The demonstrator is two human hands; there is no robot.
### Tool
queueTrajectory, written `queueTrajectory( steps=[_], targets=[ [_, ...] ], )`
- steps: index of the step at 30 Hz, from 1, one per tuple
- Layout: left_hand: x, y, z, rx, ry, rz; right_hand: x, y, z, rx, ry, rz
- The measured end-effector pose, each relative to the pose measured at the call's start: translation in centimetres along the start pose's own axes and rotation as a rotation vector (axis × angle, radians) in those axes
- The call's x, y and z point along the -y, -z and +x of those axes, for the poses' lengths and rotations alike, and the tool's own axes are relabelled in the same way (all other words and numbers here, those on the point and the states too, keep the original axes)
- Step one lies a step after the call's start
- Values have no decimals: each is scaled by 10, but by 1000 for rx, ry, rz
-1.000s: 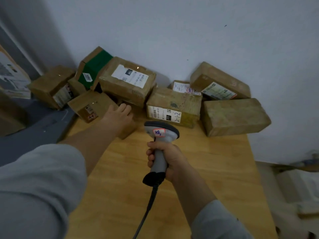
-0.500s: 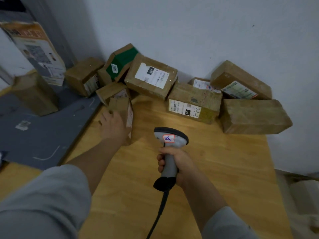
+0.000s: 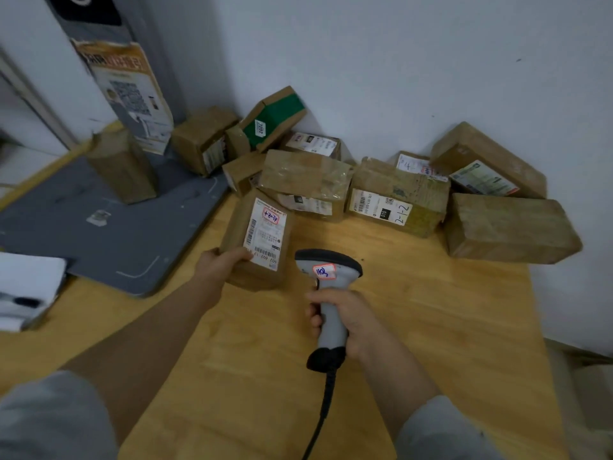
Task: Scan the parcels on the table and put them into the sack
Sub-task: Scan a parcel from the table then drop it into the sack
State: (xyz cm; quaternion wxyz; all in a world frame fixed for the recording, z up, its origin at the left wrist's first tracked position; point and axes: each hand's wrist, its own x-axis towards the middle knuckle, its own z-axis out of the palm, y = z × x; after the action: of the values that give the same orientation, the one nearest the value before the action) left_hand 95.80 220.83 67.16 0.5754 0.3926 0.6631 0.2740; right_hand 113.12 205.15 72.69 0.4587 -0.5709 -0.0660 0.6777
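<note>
While a second back the left hand (image 3: 220, 265) was only laid flat on a box in the heap, it had now pulled one parcel (image 3: 257, 240) clear and turned it label-up, and that was the big change! The parcel sat at the table's ten o'clock, near the left edge, its white label (image 3: 265, 234) with the barcodes facing up and toward the person. Its near end looked raised; whether the far end touched the wood I could not tell. The left hand gripped the near left corner, fingers curled under and thumb on top at the label's edge.

At four o'clock from the parcel, just beside it, was the scanner (image 3: 326, 293), head pointed forward, cord trailing to six o'clock. The right hand (image 3: 345, 318) was wrapped in a full fist round its grip. It had barely shifted, so the parcel came to the scanner and not the other way round.

My read: picking was done, the scan was next, and the head needed to tip left onto that barcode.

Farther out, the pile (image 3: 396, 197) of brown boxes waited from twelve to two o'clock against the wall, so plenty of work remained. A grey mat (image 3: 109, 234) lay off the table (image 3: 431, 327) at nine o'clock. No sack was in view.
</note>
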Motion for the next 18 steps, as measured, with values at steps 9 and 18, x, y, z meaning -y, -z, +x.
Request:
queueTrajectory(
  steps=[9,18],
  targets=[
    [14,76,-75,55,-76,-163,-33,-50,-59,68,106,-187],
    [-12,174,-101,-41,-245,83,-59,-91,-105,123,205,-416]
  ],
)
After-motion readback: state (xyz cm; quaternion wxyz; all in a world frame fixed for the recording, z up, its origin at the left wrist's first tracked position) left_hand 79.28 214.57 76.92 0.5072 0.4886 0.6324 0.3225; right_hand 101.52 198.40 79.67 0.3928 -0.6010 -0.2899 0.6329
